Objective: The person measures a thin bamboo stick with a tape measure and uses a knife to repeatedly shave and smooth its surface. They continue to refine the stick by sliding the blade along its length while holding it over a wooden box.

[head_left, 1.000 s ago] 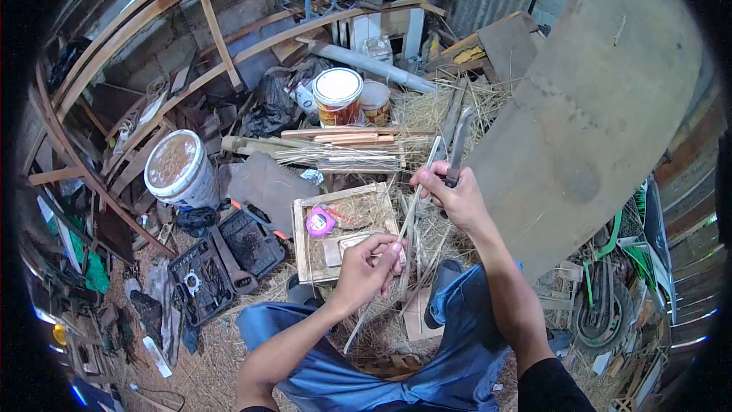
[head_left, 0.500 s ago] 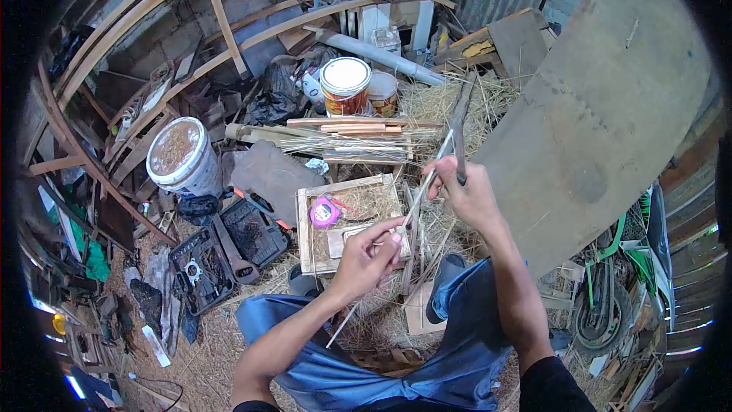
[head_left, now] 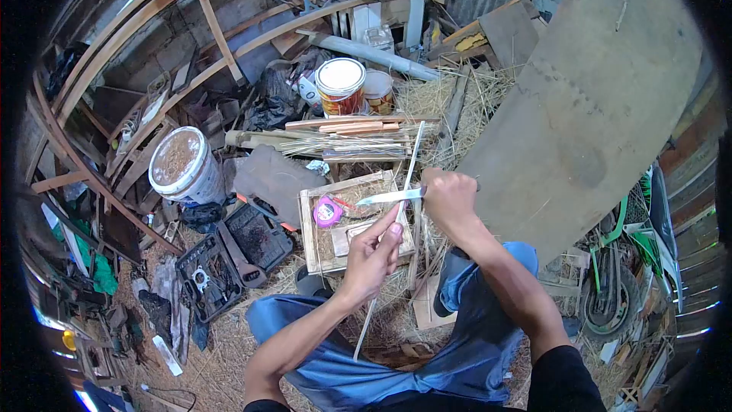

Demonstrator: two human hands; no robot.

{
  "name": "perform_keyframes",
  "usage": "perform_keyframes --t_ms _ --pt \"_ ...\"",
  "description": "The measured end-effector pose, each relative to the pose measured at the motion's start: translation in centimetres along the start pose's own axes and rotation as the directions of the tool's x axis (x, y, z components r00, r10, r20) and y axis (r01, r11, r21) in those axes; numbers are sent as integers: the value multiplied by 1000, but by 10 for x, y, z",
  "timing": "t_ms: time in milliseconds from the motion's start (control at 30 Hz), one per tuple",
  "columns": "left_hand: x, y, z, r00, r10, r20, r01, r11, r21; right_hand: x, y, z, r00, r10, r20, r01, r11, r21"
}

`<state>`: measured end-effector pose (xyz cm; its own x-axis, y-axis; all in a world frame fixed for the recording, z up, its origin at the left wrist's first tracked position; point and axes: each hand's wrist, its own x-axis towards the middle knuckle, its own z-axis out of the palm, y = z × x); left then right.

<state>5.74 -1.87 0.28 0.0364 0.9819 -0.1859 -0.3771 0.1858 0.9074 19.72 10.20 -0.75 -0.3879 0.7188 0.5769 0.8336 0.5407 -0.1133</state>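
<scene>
A thin pale strip runs upright and slightly tilted through my left hand, whose fingers pinch it near its middle. My right hand is wrapped round the handle of a knife. The blade points left and lies across the strip just above my left fingers. Beneath the hands is a wooden tray with a pink tape measure and a small wood block in it.
Split strips and paint cans lie beyond the tray. A large board slants at the right. An open tool case and a white bucket are at the left.
My right hand has turned, so the knife now points left across the strip instead of away from me. The strip stands more upright, and the view has shifted slightly.
</scene>
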Motion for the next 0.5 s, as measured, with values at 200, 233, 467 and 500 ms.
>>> perform_keyframes --t_ms 200,233,467,500 --pt "-12 8 7 997 -83 5 82 993 89 31 40 2 942 309 132 -277 937 -213" --pt "-20 9 9 989 -147 -2 143 957 253 40 67 2 862 484 151 -451 868 -208" --pt "14 -5 -25 998 29 62 -25 998 -59 22 95 -3 752 601 272 -633 773 41" --pt "21 -7 -30 996 77 40 -76 997 -33 22 84 0 814 505 287 -566 800 198"
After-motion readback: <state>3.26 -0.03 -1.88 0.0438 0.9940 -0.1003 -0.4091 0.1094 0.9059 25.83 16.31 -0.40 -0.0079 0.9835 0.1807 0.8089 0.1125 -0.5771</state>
